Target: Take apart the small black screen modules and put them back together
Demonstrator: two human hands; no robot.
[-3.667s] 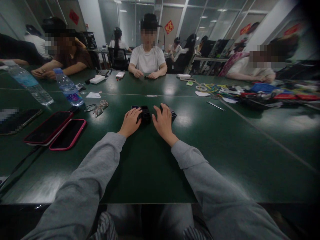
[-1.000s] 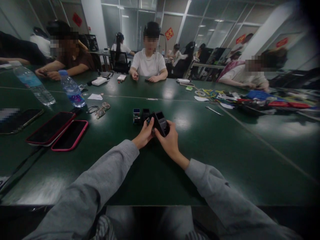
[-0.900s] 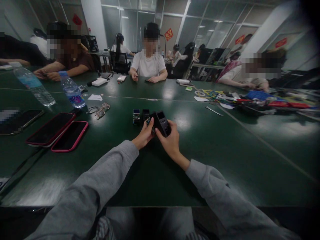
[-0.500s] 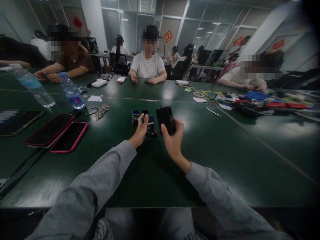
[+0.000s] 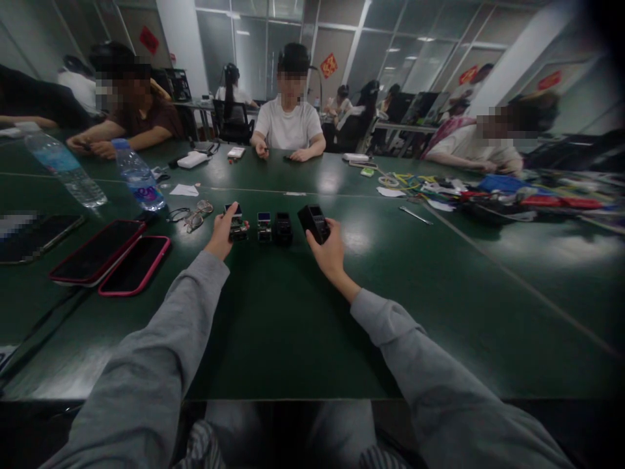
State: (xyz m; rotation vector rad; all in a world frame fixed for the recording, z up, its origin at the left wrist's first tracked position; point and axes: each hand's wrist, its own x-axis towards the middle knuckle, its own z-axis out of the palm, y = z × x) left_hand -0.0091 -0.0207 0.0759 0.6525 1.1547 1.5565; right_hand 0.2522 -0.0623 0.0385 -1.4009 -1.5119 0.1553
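My left hand (image 5: 222,232) grips a small circuit board with a screen (image 5: 239,228), at the left end of a short row on the green table (image 5: 283,312). Just right of it lies a second small board with a screen (image 5: 264,227). A black device (image 5: 283,228) stands beside that board. My right hand (image 5: 329,251) holds a black box-shaped device (image 5: 316,223), tilted, to the right of the row. The fingers behind this device are partly hidden.
Glasses (image 5: 198,216), two water bottles (image 5: 139,179) and several phones (image 5: 135,266) are on the left. A metal tool (image 5: 416,215) and a pile of cables (image 5: 512,195) lie to the right. People sit across the table.
My left hand has moved left with the circuit board, away from the middle of the row. My right hand has shifted slightly left and tilted the black box-shaped device.
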